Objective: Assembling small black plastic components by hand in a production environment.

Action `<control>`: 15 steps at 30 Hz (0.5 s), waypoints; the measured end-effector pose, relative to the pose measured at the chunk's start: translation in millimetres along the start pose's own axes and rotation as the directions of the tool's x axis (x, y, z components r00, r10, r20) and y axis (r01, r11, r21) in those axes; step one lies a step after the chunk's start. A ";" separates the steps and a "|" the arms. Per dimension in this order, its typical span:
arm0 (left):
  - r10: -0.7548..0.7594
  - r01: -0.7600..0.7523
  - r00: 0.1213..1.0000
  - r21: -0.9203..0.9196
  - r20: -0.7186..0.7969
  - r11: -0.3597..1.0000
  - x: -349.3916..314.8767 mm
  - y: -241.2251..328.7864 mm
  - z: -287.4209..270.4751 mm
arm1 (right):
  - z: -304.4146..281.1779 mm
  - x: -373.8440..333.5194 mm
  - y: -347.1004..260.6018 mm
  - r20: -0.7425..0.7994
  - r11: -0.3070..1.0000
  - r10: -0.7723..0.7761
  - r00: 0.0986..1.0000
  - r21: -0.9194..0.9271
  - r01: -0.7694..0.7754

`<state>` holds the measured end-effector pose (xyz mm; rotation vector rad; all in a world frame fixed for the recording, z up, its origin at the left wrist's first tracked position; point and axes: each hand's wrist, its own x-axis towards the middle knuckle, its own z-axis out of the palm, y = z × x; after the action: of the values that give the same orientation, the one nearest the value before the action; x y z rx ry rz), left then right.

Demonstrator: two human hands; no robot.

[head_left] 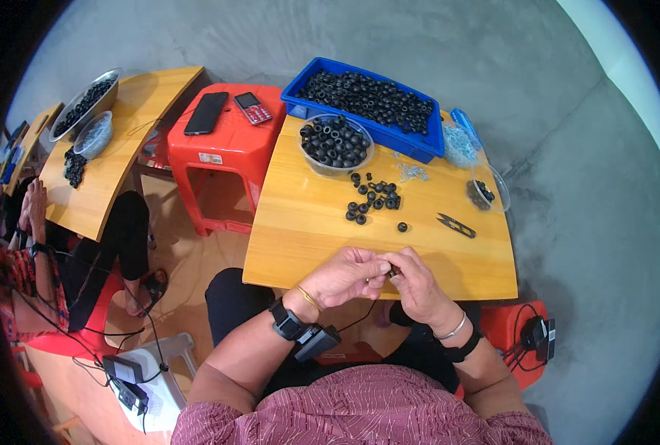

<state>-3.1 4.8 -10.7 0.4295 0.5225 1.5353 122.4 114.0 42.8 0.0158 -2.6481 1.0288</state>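
Note:
Over the near edge of the wooden table, my left hand and my right hand meet with fingertips pinched. A small dark round part shows between them, mostly covered by the right fingers. Whatever the left fingertips pinch is too small to make out. Just beyond lies a single black round part, with a loose cluster of similar black parts farther off. Black-handled thread snips rest to the right. Behind the cluster is a scatter of small clear pieces.
A blue tray and a clear bowl, both full of black parts, stand at the back. Smaller tubs line the right edge. A red stool with two phones adjoins the table; a co-worker sits at the left table.

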 end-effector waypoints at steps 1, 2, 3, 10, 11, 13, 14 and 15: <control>0.016 -0.016 1.000 -0.017 0.019 1.000 -0.1 -1.4 -1.3 | 1.1 0.3 1.5 -0.024 0.999 -0.032 0.999 -0.003 0.032; 0.032 -0.031 0.999 -0.034 0.038 0.999 0.0 -2.7 -2.4 | 1.9 0.6 3.0 -0.049 0.998 -0.064 0.997 -0.007 0.064; 0.033 -0.032 0.999 -0.034 0.037 0.999 0.2 -3.5 -3.2 | 2.5 0.6 4.8 -0.049 0.998 -0.065 0.997 -0.006 0.065; 0.038 -0.037 0.999 -0.027 0.034 0.999 0.1 -3.4 -2.7 | -0.2 -0.2 7.5 -0.071 0.999 -0.037 0.997 0.017 0.038; 0.030 -0.030 0.999 -0.002 0.030 1.000 0.2 -3.3 -2.5 | -0.9 0.1 7.7 -0.076 0.999 -0.037 0.996 0.013 0.038; 0.033 -0.034 0.999 0.020 0.020 0.999 0.1 -4.2 -1.3 | -2.9 1.9 4.1 -0.058 0.999 -0.028 0.998 -0.029 0.027; 0.038 -0.039 0.999 0.041 0.009 0.998 -0.1 -4.8 -0.9 | -2.9 2.7 2.7 -0.039 0.997 -0.019 0.999 -0.072 0.016; 0.037 -0.037 0.999 0.042 0.008 0.998 0.0 -5.7 -1.9 | -0.1 3.0 2.2 -0.040 0.997 -0.018 0.999 -0.071 0.016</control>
<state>0.5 4.6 -15.5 0.4794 0.5441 1.5602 119.2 116.1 42.3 0.0022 -2.6416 0.9195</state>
